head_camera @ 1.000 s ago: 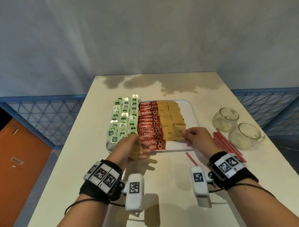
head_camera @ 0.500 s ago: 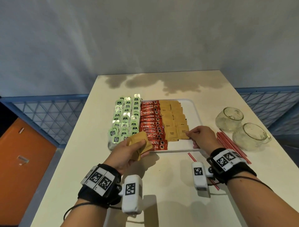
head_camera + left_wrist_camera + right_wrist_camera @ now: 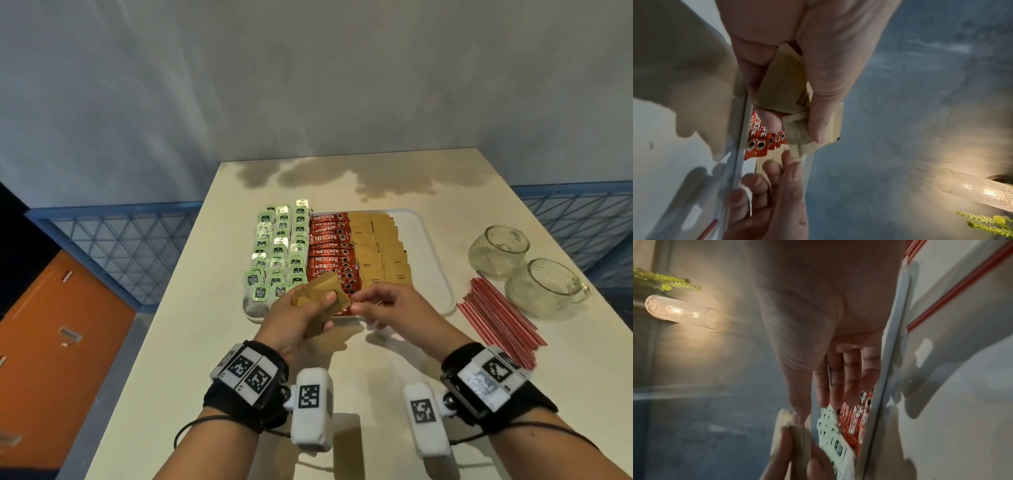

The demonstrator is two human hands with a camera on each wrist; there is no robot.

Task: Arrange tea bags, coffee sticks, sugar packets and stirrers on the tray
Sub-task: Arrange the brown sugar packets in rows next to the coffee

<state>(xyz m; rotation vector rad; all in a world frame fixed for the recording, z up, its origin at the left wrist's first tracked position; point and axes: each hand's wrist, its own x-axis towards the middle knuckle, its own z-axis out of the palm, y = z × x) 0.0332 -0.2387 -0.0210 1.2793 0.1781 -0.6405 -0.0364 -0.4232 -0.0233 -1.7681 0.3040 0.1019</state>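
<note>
On the white tray point(image 3: 432, 274) lie rows of green tea bags point(image 3: 281, 246), red coffee sticks point(image 3: 329, 253) and brown sugar packets point(image 3: 380, 253). My left hand point(image 3: 322, 303) hovers over the tray's near edge and grips a small stack of brown sugar packets point(image 3: 320, 287), thumb on top, also seen in the left wrist view point(image 3: 785, 84). My right hand point(image 3: 358, 305) reaches in from the right with fairly straight fingers, and its fingertips touch the stack's right corner. The red stirrers point(image 3: 496, 318) lie on the table to the right of the tray.
Two glass cups point(image 3: 498, 250) point(image 3: 544, 287) stand at the right, behind the stirrers. One loose stirrer point(image 3: 962, 288) lies near the tray's front edge. The tray's right strip is bare. A blue railing runs along both sides of the table.
My right hand left the sugar row on the tray and moved left to the stack. My left hand brought the stack up and slightly right to meet it.
</note>
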